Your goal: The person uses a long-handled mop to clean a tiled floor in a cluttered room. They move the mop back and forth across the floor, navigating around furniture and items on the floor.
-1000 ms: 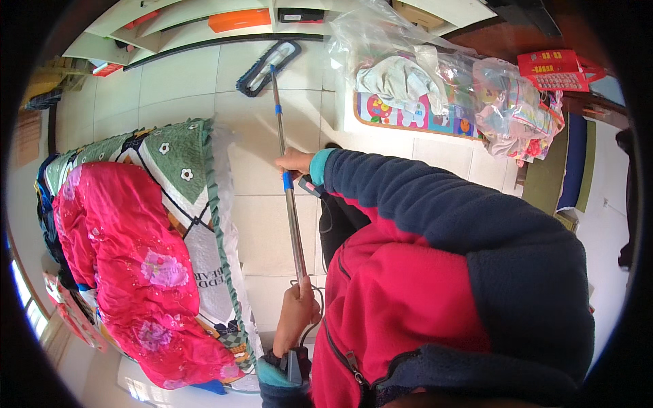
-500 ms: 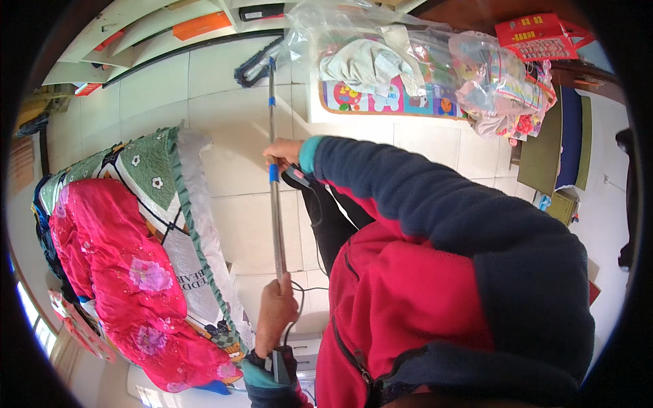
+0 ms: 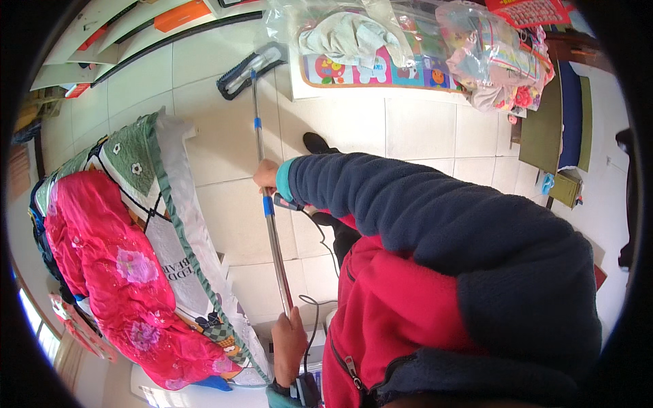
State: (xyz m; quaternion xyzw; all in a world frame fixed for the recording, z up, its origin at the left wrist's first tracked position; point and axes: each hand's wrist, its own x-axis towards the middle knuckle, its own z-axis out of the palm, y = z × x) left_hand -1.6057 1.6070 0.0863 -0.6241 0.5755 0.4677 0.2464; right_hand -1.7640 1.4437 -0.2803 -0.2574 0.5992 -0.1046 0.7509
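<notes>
A long flat mop slants across the tiled floor in front of me, with its steel and blue handle (image 3: 278,255) running up to a dark-fringed mop head (image 3: 252,71) that lies on the tiles. My right hand (image 3: 267,175) is closed around the upper part of the handle, just above a blue collar. Lower down, my left hand (image 3: 290,342) wraps the handle near its end. Small dark devices with a black cable (image 3: 318,299) sit at both wrists. One dark shoe (image 3: 315,143) of mine shows beyond my right forearm.
On the left stands a bed with a bright pink quilt (image 3: 109,251) over a patterned cover (image 3: 173,238). A low platform with a colourful mat (image 3: 367,73), cloth (image 3: 350,37) and plastic bags (image 3: 486,47) lies ahead. Shelves (image 3: 129,30) line the far left wall.
The mop head has slid left and slightly nearer. My right hand has moved left and down with the handle, my left hand slightly right and down. My dark shoe now shows beyond the forearm.
</notes>
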